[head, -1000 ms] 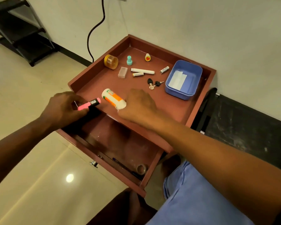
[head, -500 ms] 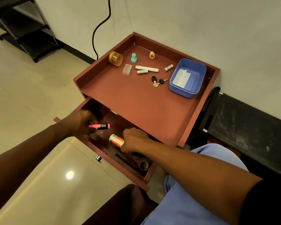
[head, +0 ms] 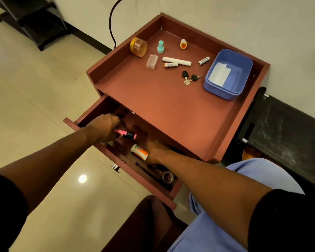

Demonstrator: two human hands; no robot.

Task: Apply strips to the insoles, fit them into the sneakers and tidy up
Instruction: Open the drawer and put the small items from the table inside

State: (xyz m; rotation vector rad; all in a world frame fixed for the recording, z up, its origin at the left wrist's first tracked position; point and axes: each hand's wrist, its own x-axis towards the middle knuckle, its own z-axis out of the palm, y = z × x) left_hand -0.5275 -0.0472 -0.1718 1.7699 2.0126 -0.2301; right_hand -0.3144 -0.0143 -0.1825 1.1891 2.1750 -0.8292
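Head view, query: status of hands?
Reply: left hand (head: 105, 127) pinches pink highlighter (head: 125, 133) inside open drawer (head: 135, 177). Right hand (head: 155, 151) grips orange-and-white tube (head: 139, 151), also in drawer.
Query: surroundings?
Reply: tape roll (head: 168, 176) and pen (head: 145, 170) lie at drawer front. On table (head: 162, 106): blue tub (head: 227, 73) containing white strips (head: 219, 73), keys (head: 189, 79) beside it.

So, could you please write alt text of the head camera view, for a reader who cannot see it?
Both hands reach into the open reddish-brown wooden drawer: the left hand holds a pink highlighter pen, the right hand an orange-and-white tube. On the cabinet top above stands a blue plastic tub beside keys and batteries.
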